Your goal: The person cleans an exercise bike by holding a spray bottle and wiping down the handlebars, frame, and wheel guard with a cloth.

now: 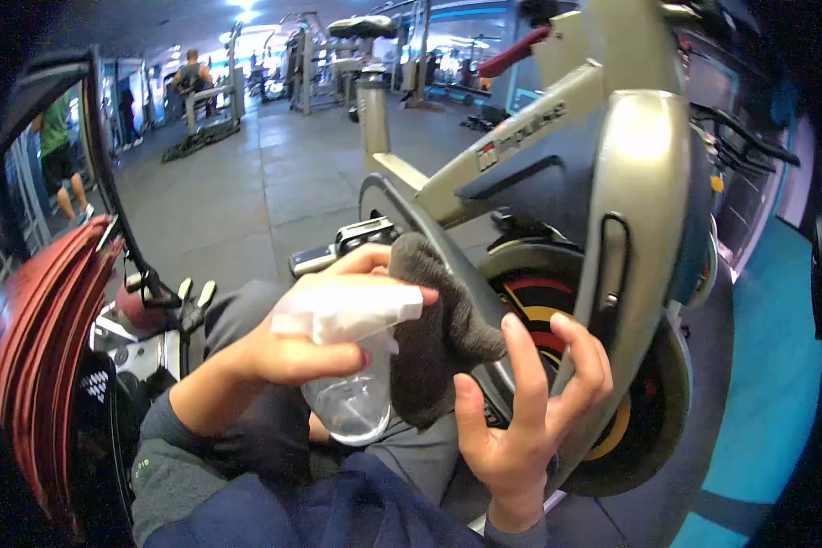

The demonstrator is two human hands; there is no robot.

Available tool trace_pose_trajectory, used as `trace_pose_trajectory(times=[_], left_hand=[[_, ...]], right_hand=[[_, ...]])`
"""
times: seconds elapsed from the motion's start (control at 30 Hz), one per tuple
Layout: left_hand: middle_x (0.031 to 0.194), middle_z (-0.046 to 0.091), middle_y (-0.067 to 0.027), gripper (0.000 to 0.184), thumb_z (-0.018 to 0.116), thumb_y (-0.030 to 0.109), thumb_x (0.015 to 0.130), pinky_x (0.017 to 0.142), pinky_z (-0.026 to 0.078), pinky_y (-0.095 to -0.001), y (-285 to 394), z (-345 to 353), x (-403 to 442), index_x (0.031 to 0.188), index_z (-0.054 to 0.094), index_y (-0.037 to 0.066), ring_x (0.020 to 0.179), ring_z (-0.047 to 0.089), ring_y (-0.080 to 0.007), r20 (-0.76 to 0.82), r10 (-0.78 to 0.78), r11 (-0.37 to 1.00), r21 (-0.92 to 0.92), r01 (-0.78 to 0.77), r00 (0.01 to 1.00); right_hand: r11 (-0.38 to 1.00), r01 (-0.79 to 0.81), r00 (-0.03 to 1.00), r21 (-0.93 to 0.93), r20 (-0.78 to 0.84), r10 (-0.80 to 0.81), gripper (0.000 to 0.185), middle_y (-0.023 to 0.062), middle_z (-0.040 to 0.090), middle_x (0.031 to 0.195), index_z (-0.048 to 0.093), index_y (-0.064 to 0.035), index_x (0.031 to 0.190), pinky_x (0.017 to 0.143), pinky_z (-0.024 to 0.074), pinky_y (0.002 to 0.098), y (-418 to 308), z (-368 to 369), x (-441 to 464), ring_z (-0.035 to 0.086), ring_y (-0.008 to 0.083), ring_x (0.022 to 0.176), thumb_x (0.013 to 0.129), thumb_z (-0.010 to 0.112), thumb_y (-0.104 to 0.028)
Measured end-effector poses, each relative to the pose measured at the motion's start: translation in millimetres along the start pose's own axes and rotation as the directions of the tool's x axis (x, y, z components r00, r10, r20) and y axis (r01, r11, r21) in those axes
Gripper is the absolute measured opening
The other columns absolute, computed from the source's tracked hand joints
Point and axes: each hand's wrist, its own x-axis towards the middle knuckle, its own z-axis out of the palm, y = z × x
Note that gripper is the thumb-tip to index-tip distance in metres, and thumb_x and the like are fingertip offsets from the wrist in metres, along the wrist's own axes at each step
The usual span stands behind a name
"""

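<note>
In my left hand (292,342) is a clear spray bottle (352,402) with a white trigger head, held upright over my lap. A dark grey cloth (425,338) hangs beside the bottle, by the fingertips of the same hand. My right hand (534,402) is raised just right of the cloth with its fingers spread and nothing in it. Behind both hands stands a grey and gold exercise bike (644,210), its flywheel (603,365) low on the right and a pedal (365,236) beyond my left hand.
Red ribbed plates or pads (50,356) rise at the left edge, near a black-framed mirror (100,155). Two people (192,78) are farther back at the left, one showing in the mirror. Gym machines (315,68) stand behind on the grey floor (297,164).
</note>
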Motion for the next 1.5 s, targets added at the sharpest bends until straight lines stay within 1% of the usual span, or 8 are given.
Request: trace_pose_trajectory(times=[0.2, 0.33, 0.6, 0.73, 1.03, 1.1, 1.27, 1.5], left_hand=[[0.125, 0.055, -0.0174, 0.066, 0.067, 0.021, 0.057, 0.104, 0.032, -0.0367, -4, -41, -16, 0.118, 0.065, -0.003, 0.12, 0.046, -0.0283, -0.005, 0.095, 0.982, 0.163, -0.093, 0.995], [0.125, 0.054, -0.0225, 0.063, 0.067, 0.02, 0.054, 0.105, 0.034, -0.0404, -3, -69, -29, 0.112, 0.068, -0.005, 0.123, 0.048, -0.0328, 0.047, 0.137, 0.984, 0.107, -0.141, 0.989], [0.136, 0.044, -0.024, 0.062, 0.062, 0.021, 0.062, 0.105, 0.036, -0.041, -6, -123, -54, 0.118, 0.064, -0.005, 0.123, 0.048, -0.0336, -0.133, 0.238, 0.968, 0.11, -0.224, 0.962], [0.14, 0.042, -0.022, 0.061, 0.061, 0.018, 0.062, 0.103, 0.038, -0.0395, -13, -139, -56, 0.12, 0.063, -0.004, 0.127, 0.046, -0.0326, -0.255, 0.154, 0.987, 0.082, -0.137, 0.955], [0.126, 0.053, -0.0184, 0.064, 0.06, 0.012, 0.058, 0.092, 0.045, -0.0339, -13, -153, -62, 0.118, 0.06, -0.007, 0.114, 0.057, -0.0273, -0.378, -0.135, 0.991, -0.035, 0.131, 0.916], [0.137, 0.044, -0.0194, 0.061, 0.063, 0.019, 0.062, 0.103, 0.038, -0.0398, -21, -155, -62, 0.118, 0.062, -0.004, 0.126, 0.048, -0.0307, -0.38, -0.087, 0.996, -0.038, 0.078, 0.921], [0.155, 0.015, -0.0212, 0.063, 0.067, 0.035, 0.064, 0.113, 0.02, -0.0516, -48, -164, -62, 0.118, 0.065, 0.001, 0.143, 0.019, -0.0374, -0.278, 0.096, 0.977, 0.211, -0.036, 0.956], [0.122, 0.062, -0.0181, 0.065, 0.063, 0.02, 0.061, 0.108, 0.031, -0.0461, -41, -149, -47, 0.121, 0.061, -0.004, 0.124, 0.044, -0.0362, -0.071, 0.044, 0.979, 0.204, -0.029, 0.996]], right_hand=[[0.949, -0.039, 0.989, 0.312, 0.147, -0.008, 0.056, 0.023, 0.049, 0.128, 0.056, -0.0048, 0.128, 0.098, 0.0375, 0.0472, -6, 40, 35, 0.046, 0.0389, 0.115, 0.079, 0.073, -0.027], [0.594, -0.288, 0.911, 0.751, 0.405, -0.07, 0.051, 0.0164, 0.066, 0.099, 0.057, -0.0008, 0.124, 0.088, 0.0472, 0.037, -20, 76, 64, 0.064, 0.0294, 0.095, 0.079, 0.075, -0.02], [0.442, -0.548, 0.721, 0.71, 0.669, -0.182, 0.022, 0.0046, 0.068, 0.084, 0.067, 0.0041, 0.099, 0.074, 0.0482, 0.0243, -47, 107, 135, 0.062, 0.0092, 0.08, 0.081, 0.072, -0.007], [0.717, -0.285, 0.815, 0.636, 0.554, -0.167, 0.02, 0.0051, 0.069, 0.084, 0.069, 0.004, 0.1, 0.075, 0.0484, 0.0241, -43, 130, 165, 0.062, 0.0089, 0.08, 0.081, 0.07, -0.003], [0.795, -0.028, 0.884, 0.606, 0.386, -0.263, 0.013, 0.0177, 0.063, 0.079, 0.059, 0.0039, 0.093, 0.069, 0.0477, 0.0347, -42, 167, 204, 0.064, 0.025, 0.074, 0.086, 0.061, -0.007], [0.851, 0.077, 0.849, 0.519, 0.413, -0.328, 0.011, 0.0071, 0.059, 0.082, 0.059, 0.0032, 0.095, 0.073, 0.0461, 0.0279, -46, 174, 208, 0.056, 0.0122, 0.081, 0.09, 0.057, -0.007], [0.686, 0.168, 0.668, 0.708, 0.43, -0.607, 0.015, 0.013, 0.063, 0.082, 0.064, 0.0021, 0.093, 0.071, 0.0474, 0.0316, -61, 181, 210, 0.061, 0.0217, 0.076, 0.08, 0.066, -0.005], [0.515, 0.108, 0.568, 0.85, 0.372, -0.734, 0.022, 0.0091, 0.067, 0.081, 0.07, -0.002, 0.094, 0.068, 0.0484, 0.0299, -44, 194, 213, 0.064, 0.0213, 0.074, 0.077, 0.073, -0.014]])
